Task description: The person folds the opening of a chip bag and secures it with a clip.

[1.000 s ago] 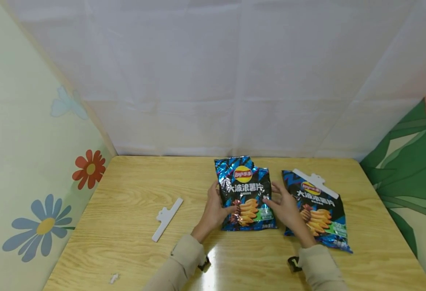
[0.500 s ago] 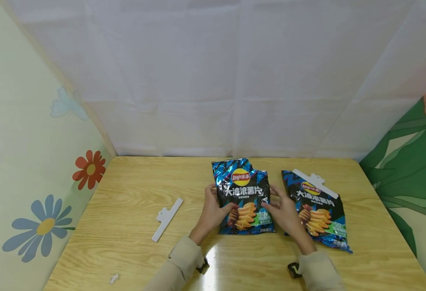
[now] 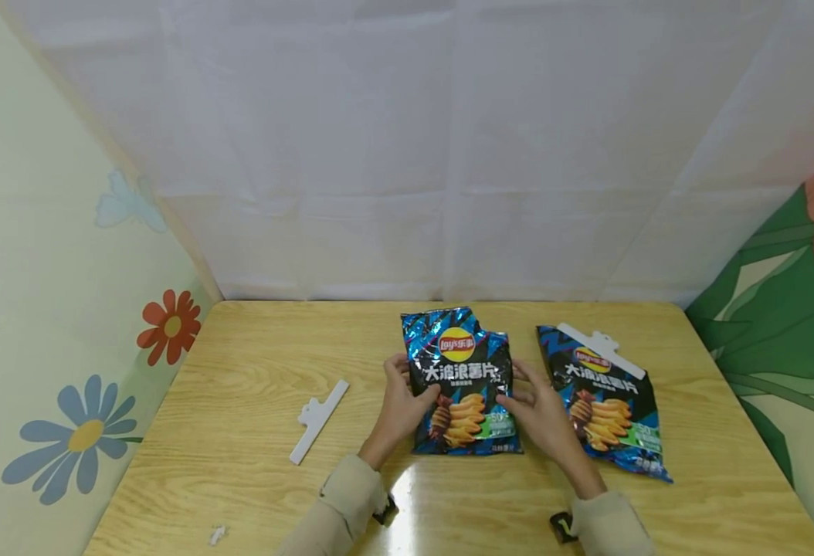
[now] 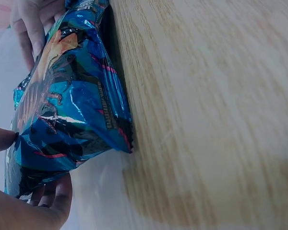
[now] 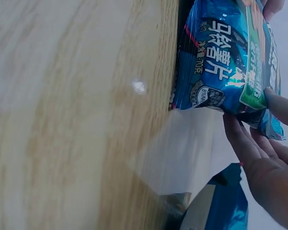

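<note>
The left hand (image 3: 401, 408) grips the left side of a blue-and-black chip bag (image 3: 464, 386), its thumb on the printed front and its fingers curled behind the edge. The right hand (image 3: 544, 411) holds the opposite side the same way, so the gap between thumb and fingers on both is only as wide as the bag. Both wrist views show the fingertips pressed to the shiny film.

This bag sits just below the middle of the head view, front facing up; its top edge steps down toward the right. Whether its bottom edge touches the surface (image 3: 254, 347) I cannot tell.

Just beside the right hand, at the lower right of the frame, lies a second bag (image 3: 608, 417) of the same print, with a white clip (image 3: 602, 350) slanting across its top. Left of the left hand, well apart, 1 loose clip (image 3: 319, 422) lies at a slant. A small pale scrap (image 3: 218, 534) rests at the lower left. Beige sleeves (image 3: 351, 490) cover both forearms.
</note>
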A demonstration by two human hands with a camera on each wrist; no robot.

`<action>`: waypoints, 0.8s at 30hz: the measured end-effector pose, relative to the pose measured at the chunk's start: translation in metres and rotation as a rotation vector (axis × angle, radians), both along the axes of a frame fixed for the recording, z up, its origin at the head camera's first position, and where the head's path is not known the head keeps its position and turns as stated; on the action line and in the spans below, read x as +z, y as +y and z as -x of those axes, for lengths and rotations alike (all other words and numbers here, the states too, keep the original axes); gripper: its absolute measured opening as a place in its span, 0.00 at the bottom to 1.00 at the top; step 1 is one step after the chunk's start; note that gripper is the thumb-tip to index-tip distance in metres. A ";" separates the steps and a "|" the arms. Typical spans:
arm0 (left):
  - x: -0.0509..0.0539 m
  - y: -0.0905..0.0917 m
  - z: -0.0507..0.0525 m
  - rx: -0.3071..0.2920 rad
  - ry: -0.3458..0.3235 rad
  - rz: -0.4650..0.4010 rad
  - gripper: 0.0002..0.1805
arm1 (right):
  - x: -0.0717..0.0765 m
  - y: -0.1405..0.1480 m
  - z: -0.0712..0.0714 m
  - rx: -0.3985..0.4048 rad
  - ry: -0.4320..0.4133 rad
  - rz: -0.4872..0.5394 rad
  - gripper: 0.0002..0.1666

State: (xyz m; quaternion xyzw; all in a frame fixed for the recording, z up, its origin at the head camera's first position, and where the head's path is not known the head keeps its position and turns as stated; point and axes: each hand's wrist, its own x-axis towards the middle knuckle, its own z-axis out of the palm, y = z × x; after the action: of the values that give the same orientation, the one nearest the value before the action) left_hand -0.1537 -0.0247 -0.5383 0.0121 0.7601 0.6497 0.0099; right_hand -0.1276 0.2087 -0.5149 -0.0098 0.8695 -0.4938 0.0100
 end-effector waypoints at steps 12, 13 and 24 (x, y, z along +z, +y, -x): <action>0.005 -0.002 0.000 0.026 0.016 -0.047 0.37 | -0.002 -0.003 -0.004 0.005 0.017 0.051 0.43; 0.005 -0.002 0.000 0.027 0.017 -0.045 0.36 | -0.002 -0.003 -0.005 0.006 0.015 0.053 0.44; 0.008 -0.004 0.004 0.051 0.019 -0.062 0.36 | -0.003 -0.005 -0.006 0.006 0.010 0.087 0.43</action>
State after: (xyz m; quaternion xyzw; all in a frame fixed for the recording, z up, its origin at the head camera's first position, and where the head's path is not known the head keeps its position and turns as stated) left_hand -0.1573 -0.0287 -0.5303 -0.0008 0.7395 0.6730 -0.0144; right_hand -0.1212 0.2034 -0.5175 -0.0154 0.8470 -0.5313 0.0069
